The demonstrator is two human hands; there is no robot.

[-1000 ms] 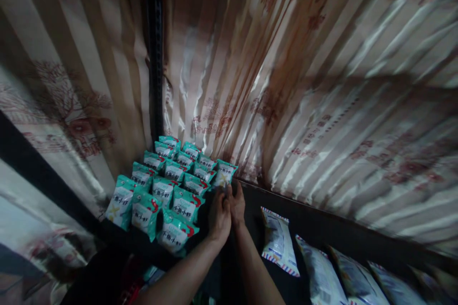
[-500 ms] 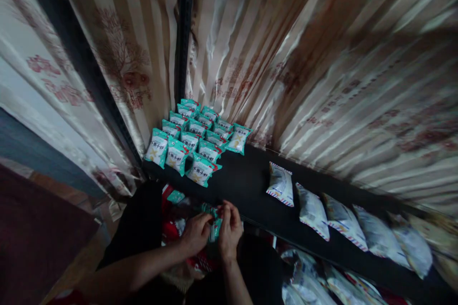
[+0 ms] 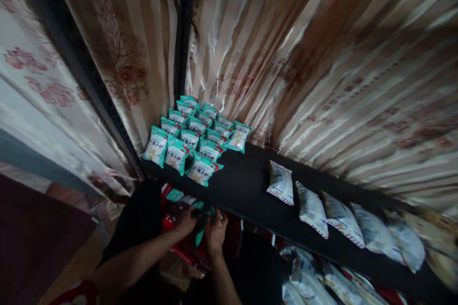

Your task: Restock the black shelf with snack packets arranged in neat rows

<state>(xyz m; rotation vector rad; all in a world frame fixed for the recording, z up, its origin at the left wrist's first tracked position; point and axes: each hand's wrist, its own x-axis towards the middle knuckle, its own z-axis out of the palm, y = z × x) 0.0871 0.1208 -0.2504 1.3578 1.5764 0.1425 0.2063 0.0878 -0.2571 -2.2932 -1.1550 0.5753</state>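
Low in the head view, over a red basket [image 3: 234, 236] between my knees, my left hand [image 3: 186, 221] is closed at the edge of a teal snack bag [image 3: 199, 236]. Close on its right, my right hand [image 3: 215, 231] has curled fingers on teal packaging too. Dim light and the fingers hide much of the bag, so I cannot tell whether both hands grip one bag or two. Another teal packet [image 3: 175, 195] lies at the basket's far left. Just beyond, teal-and-white snack bags [image 3: 202, 170] stand in rows on a black shelf [image 3: 243, 178].
White bags with striped edges [image 3: 281, 183] line the shelf's right part. More shiny bags [image 3: 307, 271] lie below the shelf's front edge. Printed plastic sheeting [image 3: 304, 57] hangs behind, with a dark upright post [image 3: 186, 28] at the corner.
Both hands have shifted slightly left, deeper over the basket, and turned lower. The teal packaging between them has moved left with them. More of the basket's red right side shows. The shelf rows look the same.
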